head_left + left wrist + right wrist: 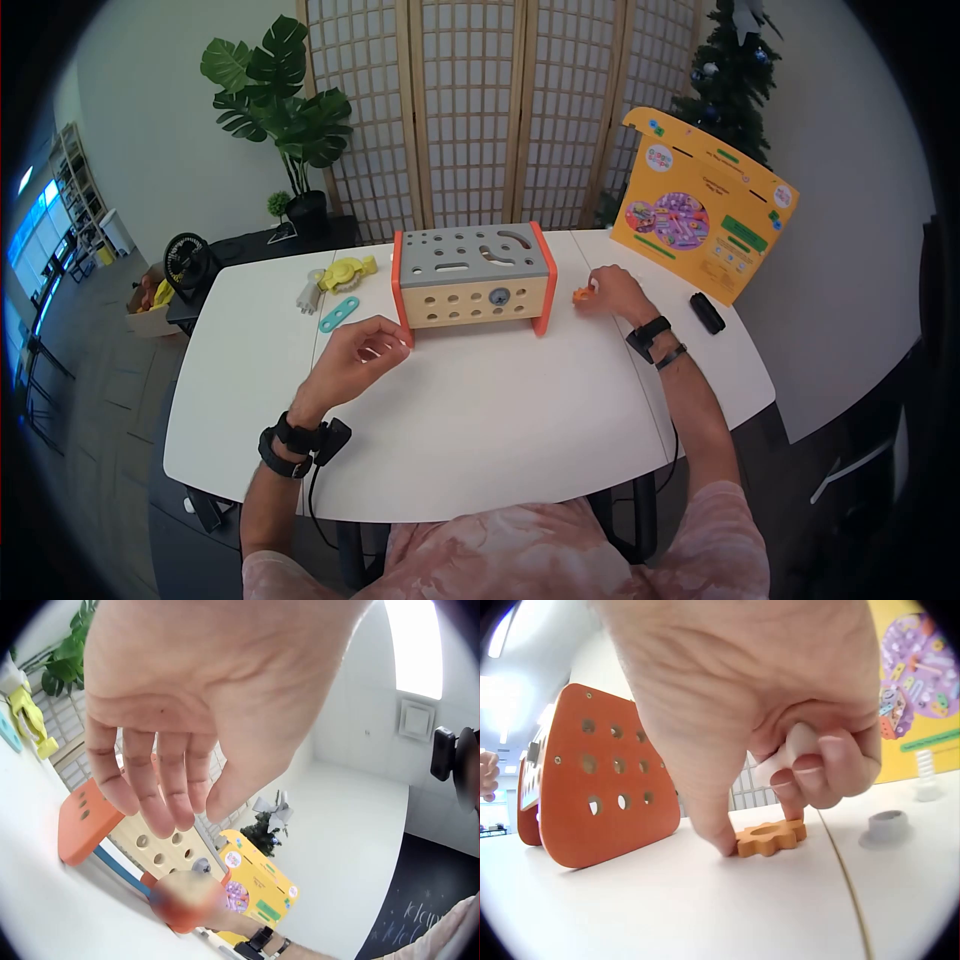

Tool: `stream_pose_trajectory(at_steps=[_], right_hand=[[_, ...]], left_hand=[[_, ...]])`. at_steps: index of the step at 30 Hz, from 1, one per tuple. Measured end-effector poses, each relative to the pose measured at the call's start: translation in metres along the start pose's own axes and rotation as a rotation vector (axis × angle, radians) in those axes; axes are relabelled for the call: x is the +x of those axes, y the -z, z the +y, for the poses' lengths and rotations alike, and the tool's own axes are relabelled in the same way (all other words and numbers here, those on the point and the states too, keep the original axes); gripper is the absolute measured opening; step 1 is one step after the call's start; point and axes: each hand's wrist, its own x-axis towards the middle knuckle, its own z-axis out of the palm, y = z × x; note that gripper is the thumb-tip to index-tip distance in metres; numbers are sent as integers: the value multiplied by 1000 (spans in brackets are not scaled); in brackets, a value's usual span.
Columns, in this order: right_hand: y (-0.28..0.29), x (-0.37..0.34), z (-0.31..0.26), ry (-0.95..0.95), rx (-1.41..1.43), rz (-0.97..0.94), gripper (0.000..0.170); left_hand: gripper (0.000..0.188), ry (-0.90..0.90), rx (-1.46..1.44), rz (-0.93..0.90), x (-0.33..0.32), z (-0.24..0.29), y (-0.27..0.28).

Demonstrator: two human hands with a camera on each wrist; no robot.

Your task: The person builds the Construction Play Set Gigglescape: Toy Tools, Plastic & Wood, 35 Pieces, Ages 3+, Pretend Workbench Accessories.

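My right hand [618,295] is at the right of the toy workbench [480,249]. Its thumb and a fingertip pinch an orange toy gear [771,838], low at the tabletop. The other fingers curl around a small whitish piece [801,741], partly hidden by the palm. My left hand [352,362] hangs with loosely bent fingers by the bench's left red end panel [403,290] and holds nothing. A grey round bolt head [499,297] sits in a hole of the bench's wooden front.
A grey nut [889,826] and a pale screw [925,777] stand beyond my right hand. Left of the bench lie a teal strip with holes [339,314], a yellow toy piece [347,273] and a grey piece [309,291]. A yellow box [700,205] and black case [707,312] are at right.
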Motion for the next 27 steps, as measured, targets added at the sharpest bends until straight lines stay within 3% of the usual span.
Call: stream_pose_trajectory(at_steps=[6,8,15,22,24,25,27], right_hand=[[39,-74,-43,126,-66,-110,55],[45,-98,-67,369,34,-136,55],[48,-130,-150,565,57,-132,54],[41,-122,-158,629,191,-135,56],[39,-122,-156,667,501,-172,45],[37,-120,-154,667,503,-177,45],[34,-115,-149,536,552,-334,40]], left_hand=[[19,-38,42,-76,8,3,-17],[26,52,-10,-166,13,6,-28],[40,215,-320,-374,23,30,-89],[27,145,-346,-294,26,23,-87],[28,151,-398,-294,24,23,-84],[29,153,-448,-287,22,21,-83],[30,174,-397,-262,22,17,-81]])
